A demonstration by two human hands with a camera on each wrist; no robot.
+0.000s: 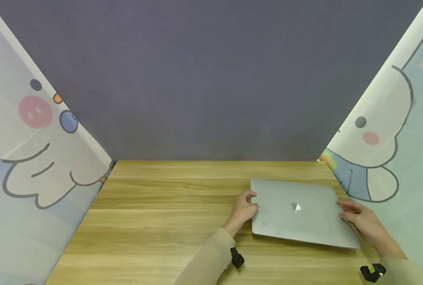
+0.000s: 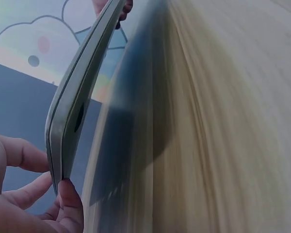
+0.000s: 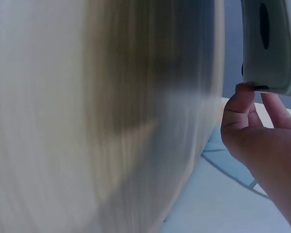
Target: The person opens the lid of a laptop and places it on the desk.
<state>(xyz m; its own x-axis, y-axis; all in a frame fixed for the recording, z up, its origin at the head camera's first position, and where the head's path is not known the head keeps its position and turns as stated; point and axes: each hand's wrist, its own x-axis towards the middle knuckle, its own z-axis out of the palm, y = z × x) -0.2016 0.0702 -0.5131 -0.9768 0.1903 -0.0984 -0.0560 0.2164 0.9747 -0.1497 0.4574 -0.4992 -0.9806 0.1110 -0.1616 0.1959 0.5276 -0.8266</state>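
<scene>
A closed silver laptop [image 1: 304, 221], its lid and shiny logo facing up, is held over the right side of the wooden table. My left hand [image 1: 243, 209] grips its left edge, and my right hand [image 1: 364, 221] pinches the right edge. Seen edge-on in the left wrist view, the laptop [image 2: 72, 107] is lifted off the table, its shadow falling on the wood below. The left hand [image 2: 24, 189] has fingers on both faces there. In the right wrist view, the right hand [image 3: 262, 131] holds the laptop's edge [image 3: 266, 73]; some of its fingers are hidden.
The wooden table [image 1: 154, 229] stretches out to the left. A dark grey panel [image 1: 211, 87] rises along its back edge. Curtains with cartoon animals hang on the left [image 1: 29, 158] and right [image 1: 404, 158]. Each wrist wears a small black camera.
</scene>
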